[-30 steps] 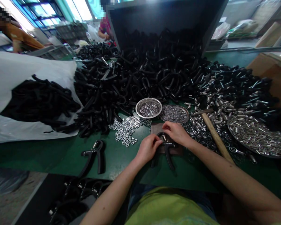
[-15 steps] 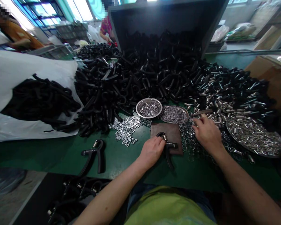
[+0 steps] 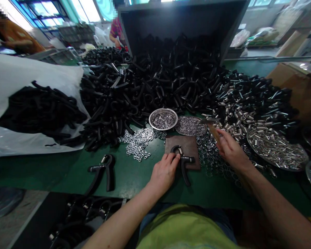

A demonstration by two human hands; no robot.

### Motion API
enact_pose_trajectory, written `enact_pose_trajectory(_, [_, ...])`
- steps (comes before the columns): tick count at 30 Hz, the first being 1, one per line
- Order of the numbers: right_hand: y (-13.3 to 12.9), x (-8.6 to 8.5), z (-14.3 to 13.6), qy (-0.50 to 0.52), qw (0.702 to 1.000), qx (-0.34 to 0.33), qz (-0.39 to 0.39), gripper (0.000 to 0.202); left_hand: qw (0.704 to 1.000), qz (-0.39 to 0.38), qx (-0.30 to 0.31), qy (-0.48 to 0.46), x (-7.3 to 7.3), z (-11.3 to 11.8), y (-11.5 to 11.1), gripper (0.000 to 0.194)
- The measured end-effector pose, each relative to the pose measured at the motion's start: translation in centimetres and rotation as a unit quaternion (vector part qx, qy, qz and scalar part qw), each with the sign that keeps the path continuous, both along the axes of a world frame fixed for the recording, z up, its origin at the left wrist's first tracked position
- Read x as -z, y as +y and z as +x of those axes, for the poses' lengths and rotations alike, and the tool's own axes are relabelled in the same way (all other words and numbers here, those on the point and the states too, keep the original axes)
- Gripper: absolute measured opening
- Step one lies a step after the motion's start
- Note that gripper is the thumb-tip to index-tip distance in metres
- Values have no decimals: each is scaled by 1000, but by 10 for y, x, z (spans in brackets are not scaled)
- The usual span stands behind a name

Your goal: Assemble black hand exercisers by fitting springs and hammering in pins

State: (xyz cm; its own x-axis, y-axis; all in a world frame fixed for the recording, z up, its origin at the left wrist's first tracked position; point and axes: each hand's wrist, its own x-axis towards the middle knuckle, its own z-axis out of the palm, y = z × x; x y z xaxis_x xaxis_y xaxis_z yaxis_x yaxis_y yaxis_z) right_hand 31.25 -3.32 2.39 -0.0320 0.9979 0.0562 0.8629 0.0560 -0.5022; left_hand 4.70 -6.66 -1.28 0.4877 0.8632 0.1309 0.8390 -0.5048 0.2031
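Note:
My left hand (image 3: 165, 172) has its fingers closed on the left side of a black hand grip strengthener (image 3: 184, 172) with a silver spring. That grip lies partly over a brown square plate (image 3: 170, 142), its lower handle reaching onto the table. To the right, my right hand (image 3: 231, 148) is wrapped round the wooden handle of a hammer (image 3: 214, 132). The hammer's dark head is raised, up and right of the plate, apart from the grip. Another hand grip strengthener (image 3: 109, 174), with its spring fitted, lies on the table left of my left hand.
Small nuts (image 3: 138, 141) lie left of the plate, loose rings (image 3: 209, 160) right of it. A round metal bowl (image 3: 150, 121) and trays of small metal parts (image 3: 277, 148) stand around. Black handles (image 3: 145, 83) heap up behind; a white sack (image 3: 41, 145) sits left. Two people are beyond.
My right hand has lifted and turned the hammer, so its head now stands up and to the left. My left hand stays at the grip strengthener. The view has shifted slightly.

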Motion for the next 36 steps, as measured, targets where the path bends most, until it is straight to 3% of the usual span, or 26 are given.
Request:
enact_pose_trajectory(3, [-18,-1,-32,105,991,-71,-43,49,1000,-7,-4,-1,1,1,0,41])
enact_pose_trajectory(6, [-26,5,-50,78,985,-134,-73,45,1000,-15,-3,-10,2,0,1,41])
enact_pose_trajectory(11, [-40,-3,-51,84,987,-118,-65,46,994,-36,-13,-99,8,-3,2,35])
enact_pose_trajectory(16, [-59,2,-49,41,979,-175,-99,47,980,-40,-81,-175,16,-5,-2,33])
enact_pose_trajectory(19, [-55,9,-43,28,985,-148,-84,45,980,-57,-81,-171,14,-5,-1,32])
enact_pose_trajectory(22, [-39,11,-22,-51,997,-53,-3,44,968,-111,-61,-215,9,-6,4,35])
enact_pose_trajectory(24, [-25,14,1,-137,989,32,38,46,921,-192,-89,-326,6,-5,8,34])
enact_pose_trajectory(25, [-18,17,13,-176,981,73,46,46,875,-250,-115,-399,5,-4,9,33])
enact_pose_trajectory(29, [-2,31,49,-277,944,177,16,48,614,-440,-213,-619,5,8,4,38])
enact_pose_trajectory(31, [2,32,54,-316,932,178,14,51,538,-467,-237,-661,4,14,-3,43])
enact_pose_trajectory(33, [7,28,50,-350,923,154,46,54,521,-481,-237,-664,2,18,-11,50])
enact_pose_trajectory(36, [27,16,32,-345,930,74,102,41,569,-506,-203,-616,-10,17,-22,53])
